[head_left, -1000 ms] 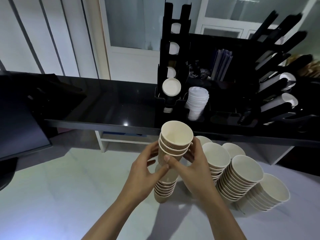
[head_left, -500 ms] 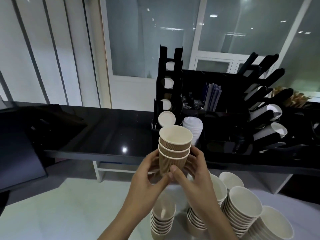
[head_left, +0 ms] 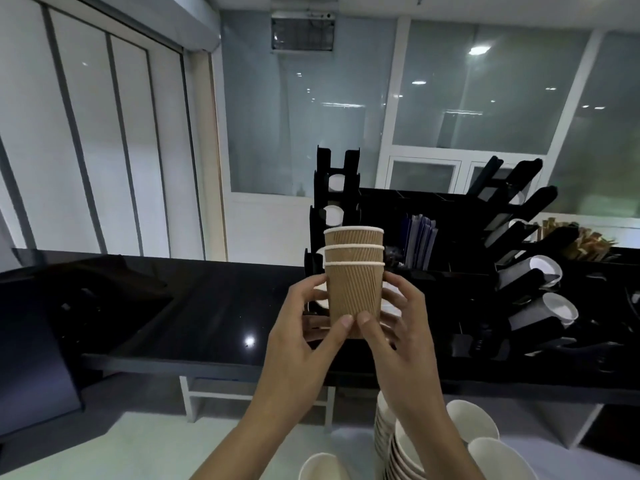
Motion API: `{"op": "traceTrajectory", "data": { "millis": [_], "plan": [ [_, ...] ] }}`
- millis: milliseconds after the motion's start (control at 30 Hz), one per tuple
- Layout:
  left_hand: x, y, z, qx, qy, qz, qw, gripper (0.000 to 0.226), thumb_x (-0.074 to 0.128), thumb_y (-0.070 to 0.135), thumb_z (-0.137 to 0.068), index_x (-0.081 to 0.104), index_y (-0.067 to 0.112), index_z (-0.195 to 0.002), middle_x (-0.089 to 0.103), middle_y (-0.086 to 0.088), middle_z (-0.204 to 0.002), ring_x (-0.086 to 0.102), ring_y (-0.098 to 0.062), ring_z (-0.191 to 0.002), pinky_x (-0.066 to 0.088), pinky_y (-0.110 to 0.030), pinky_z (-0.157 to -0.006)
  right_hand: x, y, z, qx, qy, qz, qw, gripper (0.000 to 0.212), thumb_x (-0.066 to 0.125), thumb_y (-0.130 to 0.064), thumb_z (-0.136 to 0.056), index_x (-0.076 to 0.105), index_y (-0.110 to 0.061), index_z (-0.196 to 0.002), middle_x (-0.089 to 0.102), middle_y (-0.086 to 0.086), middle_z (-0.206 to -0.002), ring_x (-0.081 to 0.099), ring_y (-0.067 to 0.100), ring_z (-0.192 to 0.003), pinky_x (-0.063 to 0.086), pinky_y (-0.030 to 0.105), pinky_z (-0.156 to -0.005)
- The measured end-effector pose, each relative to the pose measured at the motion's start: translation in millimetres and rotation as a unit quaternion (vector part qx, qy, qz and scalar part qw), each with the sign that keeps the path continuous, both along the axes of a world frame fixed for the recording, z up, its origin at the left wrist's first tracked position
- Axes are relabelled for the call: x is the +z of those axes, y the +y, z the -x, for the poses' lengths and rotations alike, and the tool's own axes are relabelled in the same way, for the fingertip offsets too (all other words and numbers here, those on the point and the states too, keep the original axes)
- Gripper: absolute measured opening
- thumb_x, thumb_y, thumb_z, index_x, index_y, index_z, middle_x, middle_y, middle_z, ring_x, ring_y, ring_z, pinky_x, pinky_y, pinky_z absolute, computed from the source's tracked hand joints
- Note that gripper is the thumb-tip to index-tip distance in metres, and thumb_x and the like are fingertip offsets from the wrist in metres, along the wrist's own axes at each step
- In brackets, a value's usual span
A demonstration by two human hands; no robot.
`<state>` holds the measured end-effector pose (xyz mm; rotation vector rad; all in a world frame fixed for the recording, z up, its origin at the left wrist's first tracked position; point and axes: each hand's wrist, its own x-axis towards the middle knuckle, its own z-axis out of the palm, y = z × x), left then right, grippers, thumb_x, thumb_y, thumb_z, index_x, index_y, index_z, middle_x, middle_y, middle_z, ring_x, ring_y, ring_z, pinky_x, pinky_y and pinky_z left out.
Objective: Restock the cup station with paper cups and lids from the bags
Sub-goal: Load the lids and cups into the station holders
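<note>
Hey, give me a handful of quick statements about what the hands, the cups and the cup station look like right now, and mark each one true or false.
1. Both hands, left hand and right hand, hold the brown ribbed cups. True.
2. The held stack shows three cup rims. True.
3. The held cups are tipped upside down. False: they stand upright, open ends up.
4. The black cup station sits on the white surface with the spare cups. False: it stands on the black counter.
5. More stacked cups lie below the hands at the bottom of the view. True.
6. The slanted holders on the station's right are all bare. False: some show cups in them.
</note>
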<state>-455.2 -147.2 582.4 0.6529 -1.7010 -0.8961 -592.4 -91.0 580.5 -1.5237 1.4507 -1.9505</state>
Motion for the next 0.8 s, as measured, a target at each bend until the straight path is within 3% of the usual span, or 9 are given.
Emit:
{"op": "traceTrajectory", "data": {
  "millis": [167,300,433,533,600,700,767,800],
  "plan": [
    [21.0,-18.5,8.0,-0.003,-0.015,0.033,0.999,0.050,0.068,0.031,-0.096,0.045,0.039,-0.141,0.052,0.019,-0.141,0.067,-0.004,-0.111,0.056,-0.022,-0.092,25.1,-26.9,15.4,-0.018,0.036,0.003,0.999,0.048,0.063,-0.037,-0.098,0.046,-0.040,-0.143,0.058,-0.012,-0.138,0.067,0.013,-0.116,0.059,0.031,-0.087],
    [35.5,-39.7,10.4,0.012,-0.029,0.052,0.998,0.050,0.063,0.034,-0.099,0.046,0.034,-0.147,0.048,0.018,-0.140,0.064,0.001,-0.112,0.054,-0.015,-0.088,44.2,-47.7,27.2,-0.008,0.060,-0.025,0.998,0.047,0.057,-0.047,-0.100,0.047,-0.042,-0.146,0.058,-0.011,-0.139,0.065,0.004,-0.114,0.057,0.024,-0.086],
    [51.0,-65.2,10.9,0.020,-0.049,0.059,0.997,0.052,0.056,0.040,-0.100,0.046,0.030,-0.150,0.048,0.016,-0.139,0.061,0.006,-0.112,0.049,-0.009,-0.089,58.0,-64.6,36.5,0.051,0.042,-0.042,0.997,0.046,0.051,-0.037,-0.104,0.048,-0.038,-0.150,0.057,-0.014,-0.139,0.062,0.002,-0.117,0.053,0.030,-0.097],
    [62.2,-83.0,11.7,0.024,-0.075,0.053,0.996,0.052,0.053,0.042,-0.101,0.046,0.031,-0.151,0.049,0.015,-0.135,0.057,0.012,-0.109,0.046,-0.005,-0.087,65.8,-76.5,42.3,0.044,0.056,-0.067,0.995,0.057,0.048,-0.042,-0.093,0.049,-0.039,-0.149,0.060,-0.015,-0.134,0.062,0.004,-0.113,0.052,0.039,-0.103],
    [68.8,-93.1,12.4,0.034,-0.094,0.059,0.993,0.050,0.051,0.042,-0.102,0.047,0.030,-0.151,0.051,0.012,-0.132,0.055,0.013,-0.109,0.045,-0.003,-0.087,70.2,-84.2,45.8,0.034,0.063,-0.068,0.995,0.050,0.051,-0.037,-0.096,0.053,-0.037,-0.146,0.064,-0.013,-0.129,0.065,0.005,-0.111,0.053,0.043,-0.103],
    [75.9,-106.8,14.7,0.044,-0.109,0.057,0.991,0.049,0.048,0.042,-0.104,0.050,0.027,-0.150,0.053,0.010,-0.129,0.056,0.006,-0.112,0.047,-0.013,-0.095,75.0,-95.9,48.9,0.025,0.057,-0.057,0.996,0.036,0.052,-0.024,-0.104,0.061,-0.036,-0.137,0.072,-0.012,-0.118,0.070,0.018,-0.102,0.056,0.051,-0.097],
    [78.9,-115.0,17.0,0.048,-0.116,0.055,0.991,0.046,0.047,0.043,-0.105,0.051,0.029,-0.148,0.055,0.008,-0.127,0.055,0.001,-0.115,0.045,-0.022,-0.102,77.9,-102.6,48.9,0.020,0.051,-0.050,0.997,0.030,0.053,-0.026,-0.105,0.065,-0.038,-0.129,0.073,-0.012,-0.114,0.070,0.026,-0.098,0.056,0.055,-0.092],
    [79.6,-118.6,17.9,0.049,-0.121,0.056,0.990,0.044,0.046,0.043,-0.105,0.052,0.032,-0.147,0.055,0.008,-0.126,0.055,0.000,-0.116,0.044,-0.021,-0.101,79.4,-105.8,49.1,0.015,0.051,-0.049,0.997,0.027,0.053,-0.028,-0.105,0.066,-0.039,-0.127,0.074,-0.012,-0.112,0.071,0.023,-0.097,0.057,0.053,-0.092]
  ]
}}
